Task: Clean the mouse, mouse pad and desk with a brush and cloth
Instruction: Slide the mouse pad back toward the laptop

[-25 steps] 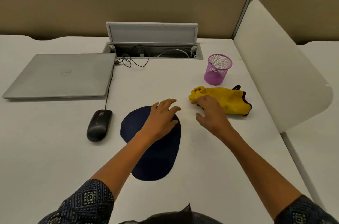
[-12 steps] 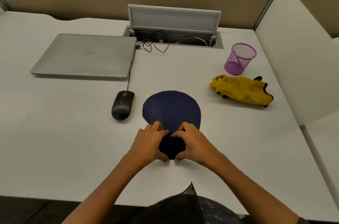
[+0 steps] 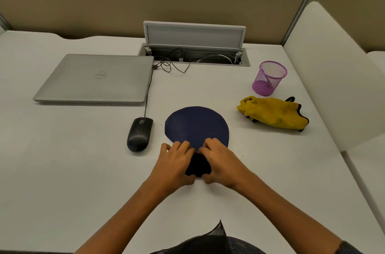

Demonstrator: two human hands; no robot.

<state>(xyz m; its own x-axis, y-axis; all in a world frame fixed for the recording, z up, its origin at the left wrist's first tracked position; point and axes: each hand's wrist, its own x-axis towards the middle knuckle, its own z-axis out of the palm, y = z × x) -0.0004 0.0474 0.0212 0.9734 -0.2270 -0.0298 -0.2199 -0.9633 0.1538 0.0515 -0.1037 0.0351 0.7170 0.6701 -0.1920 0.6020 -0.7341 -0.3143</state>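
While both of my hands sat on the near end of the mouse pad (image 3: 196,124), my fingers were curled over its narrow tail and my thumbs were tucked against its near edge, so I was gripping it from both sides. My left hand (image 3: 176,165) held the left edge and my right hand (image 3: 221,163) held the right edge, with the fingertips nearly meeting in the middle. The pad was a flat, thin piece, dark navy with a matte, cloth-like face, rounded at the far end and narrowing toward me, where the part between my hands looked almost black. It lay in the middle of the white table (image 3: 62,160), whose smooth top showed a few tiny specks near the pad.

Just left of the pad was the mouse (image 3: 139,134), black, smooth and slightly glossy, with its thin cord running back to a closed silver laptop (image 3: 98,78) at the far left. To the right of the pad, well apart from it, lay the cloth (image 3: 273,113), a soft, fuzzy yellow piece with dark trim, bunched in a loose heap. Behind the cloth stood a purple wire-mesh cup (image 3: 269,77), round and upright, with a thin stick-like thing leaning inside that I could not make out. At the back of the table a grey lid (image 3: 193,35) stood raised over a slot full of cables.
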